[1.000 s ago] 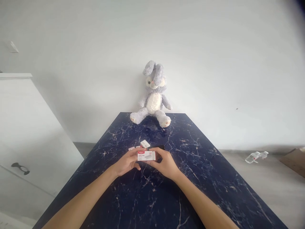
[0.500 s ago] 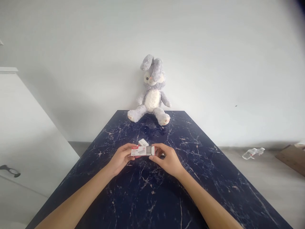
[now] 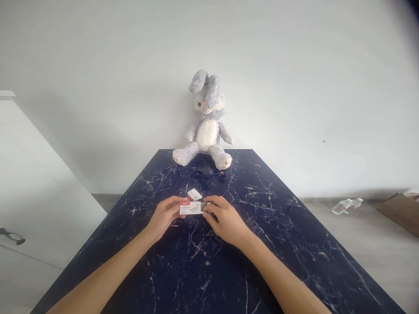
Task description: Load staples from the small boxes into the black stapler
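A small red-and-white cardboard box [image 3: 190, 208] is held level above the dark table [image 3: 209, 261], its printed side toward me. My left hand [image 3: 165, 217] pinches the box's left end between thumb and fingers. At the right end, my right hand [image 3: 224, 218] has its fingertips closed around the opening, where a bit of grey shows; the fingers cover most of what is there. Just behind the box is a small white block-like item [image 3: 194, 194] with faint print on it, lying tilted to my view.
A grey plush rabbit [image 3: 207, 126] sits at the table's far edge against the wall. To the left stands a white cabinet [image 3: 39, 174] with a dark handle. On the floor at right lie clear plastic bottles [image 3: 343, 206] and a brown cardboard piece [image 3: 399, 213].
My right fingers have closed in over the box's open end, covering the grey interior and end flap that showed before. The left hand keeps its hold. The view has shifted slightly.
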The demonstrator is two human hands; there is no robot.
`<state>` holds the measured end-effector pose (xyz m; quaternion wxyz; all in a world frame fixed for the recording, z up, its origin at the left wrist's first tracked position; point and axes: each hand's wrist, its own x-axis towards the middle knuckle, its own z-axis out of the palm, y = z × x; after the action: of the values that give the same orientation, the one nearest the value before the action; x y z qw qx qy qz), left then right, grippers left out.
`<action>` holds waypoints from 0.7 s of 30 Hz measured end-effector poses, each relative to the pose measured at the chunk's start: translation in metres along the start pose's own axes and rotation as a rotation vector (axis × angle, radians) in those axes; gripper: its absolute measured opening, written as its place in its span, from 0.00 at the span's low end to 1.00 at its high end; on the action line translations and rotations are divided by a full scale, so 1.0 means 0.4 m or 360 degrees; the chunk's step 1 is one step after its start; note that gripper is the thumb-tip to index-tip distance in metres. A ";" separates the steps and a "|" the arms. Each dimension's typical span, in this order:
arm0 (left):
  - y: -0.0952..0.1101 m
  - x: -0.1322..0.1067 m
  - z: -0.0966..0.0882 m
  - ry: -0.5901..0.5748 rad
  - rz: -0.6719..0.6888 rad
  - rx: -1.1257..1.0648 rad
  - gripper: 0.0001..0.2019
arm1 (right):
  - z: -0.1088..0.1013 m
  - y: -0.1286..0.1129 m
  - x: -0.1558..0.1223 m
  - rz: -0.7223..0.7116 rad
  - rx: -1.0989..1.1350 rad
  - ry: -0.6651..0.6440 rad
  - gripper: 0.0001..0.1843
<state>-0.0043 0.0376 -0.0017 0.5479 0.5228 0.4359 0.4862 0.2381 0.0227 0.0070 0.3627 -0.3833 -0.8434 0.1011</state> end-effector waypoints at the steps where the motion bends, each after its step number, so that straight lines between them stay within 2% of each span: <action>1: -0.001 0.000 0.000 0.0010 0.0010 0.0041 0.14 | -0.001 -0.002 0.001 0.0034 0.0040 0.0002 0.06; 6: -0.005 -0.003 0.001 0.0050 0.0115 0.0260 0.12 | -0.011 -0.014 0.003 0.0166 0.0178 0.0030 0.07; 11: -0.014 -0.002 -0.005 0.0133 0.0190 0.0258 0.13 | -0.011 -0.013 -0.001 0.0015 -0.0066 -0.0099 0.07; 14: -0.015 -0.003 -0.004 0.0112 0.0223 0.0306 0.12 | 0.000 -0.012 -0.003 -0.0037 -0.0166 -0.0128 0.06; 21: -0.013 -0.016 0.005 0.0032 0.0296 0.0534 0.11 | 0.016 -0.020 -0.009 0.0003 -0.0205 -0.0252 0.05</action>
<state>-0.0028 0.0311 -0.0069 0.4015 0.6400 0.4661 0.4604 0.2307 0.0152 0.0041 0.2695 -0.3973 -0.8738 0.0772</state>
